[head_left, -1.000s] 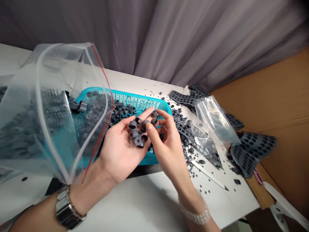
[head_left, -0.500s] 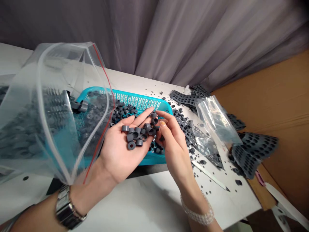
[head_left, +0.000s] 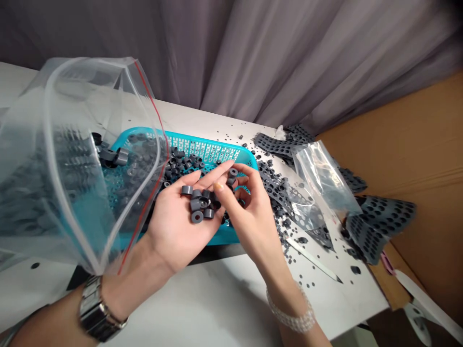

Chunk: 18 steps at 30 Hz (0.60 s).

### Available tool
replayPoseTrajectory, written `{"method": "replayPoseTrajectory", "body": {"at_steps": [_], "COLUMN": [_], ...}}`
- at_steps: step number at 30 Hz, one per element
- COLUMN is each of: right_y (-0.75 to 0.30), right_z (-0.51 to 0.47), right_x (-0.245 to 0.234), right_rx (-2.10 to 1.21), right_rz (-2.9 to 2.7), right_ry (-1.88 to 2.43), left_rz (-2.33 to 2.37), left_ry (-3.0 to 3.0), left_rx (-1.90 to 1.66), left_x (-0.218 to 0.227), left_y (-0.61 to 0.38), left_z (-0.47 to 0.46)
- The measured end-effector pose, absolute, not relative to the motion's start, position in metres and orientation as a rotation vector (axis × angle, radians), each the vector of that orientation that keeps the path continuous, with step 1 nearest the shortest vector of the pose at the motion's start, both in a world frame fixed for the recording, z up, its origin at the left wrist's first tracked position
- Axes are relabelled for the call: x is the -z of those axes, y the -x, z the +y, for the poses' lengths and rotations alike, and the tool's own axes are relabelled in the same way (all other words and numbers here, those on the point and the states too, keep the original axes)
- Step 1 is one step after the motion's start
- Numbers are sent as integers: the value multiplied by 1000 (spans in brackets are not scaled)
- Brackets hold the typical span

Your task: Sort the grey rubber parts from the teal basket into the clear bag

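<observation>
My left hand (head_left: 181, 226) lies palm up over the basket, fingers slightly bent, cradling several small dark grey rubber caps (head_left: 197, 217), short cylinders with a hole in one end. My right hand (head_left: 251, 217) reaches in from the right with curled fingers. Its thumb presses over the caps in the left palm, and a few more caps (head_left: 233, 172) sit at its fingers; some of what it holds is hidden. Below both hands stands a turquoise plastic basket (head_left: 217, 236) with many loose caps inside. A clear zip bag (head_left: 83, 96) with a red stripe, full of caps, stands open beside my left wrist.
Perforated grey rubber sheets (head_left: 383, 217) and tiny round scraps lie on the right of the white table (head_left: 224, 299). A clear plastic bag (head_left: 325, 178) and a white pointed tool (head_left: 314, 260) are there too. Brown cardboard (head_left: 408, 144) stands at right, a grey curtain (head_left: 231, 58) behind.
My right thumb has moved left over the caps in my left palm. Some caps now show at my right fingers. The view has shifted slightly.
</observation>
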State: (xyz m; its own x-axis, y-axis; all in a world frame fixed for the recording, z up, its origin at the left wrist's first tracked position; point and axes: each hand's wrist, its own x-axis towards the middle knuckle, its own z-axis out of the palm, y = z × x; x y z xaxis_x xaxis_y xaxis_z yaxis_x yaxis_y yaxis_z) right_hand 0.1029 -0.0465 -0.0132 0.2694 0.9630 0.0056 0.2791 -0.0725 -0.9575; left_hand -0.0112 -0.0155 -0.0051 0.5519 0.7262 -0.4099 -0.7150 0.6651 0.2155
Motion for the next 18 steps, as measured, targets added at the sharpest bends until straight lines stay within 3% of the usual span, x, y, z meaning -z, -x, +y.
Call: {"method": "replayPoseTrajectory", "body": {"at_steps": [6,18], "right_y": [-104,-113], "right_z": [-45,-39], "right_x": [16,17], "right_rx": [-866,-1256], "right_rz": [-1214,-873], "right_ry": [1515,1362], "left_rz": [429,533], "left_ry": [-16,-35], "left_rx": [-894,-904], "left_x": [4,1], "left_y": [10,11], "left_z": [-15,-16]}}
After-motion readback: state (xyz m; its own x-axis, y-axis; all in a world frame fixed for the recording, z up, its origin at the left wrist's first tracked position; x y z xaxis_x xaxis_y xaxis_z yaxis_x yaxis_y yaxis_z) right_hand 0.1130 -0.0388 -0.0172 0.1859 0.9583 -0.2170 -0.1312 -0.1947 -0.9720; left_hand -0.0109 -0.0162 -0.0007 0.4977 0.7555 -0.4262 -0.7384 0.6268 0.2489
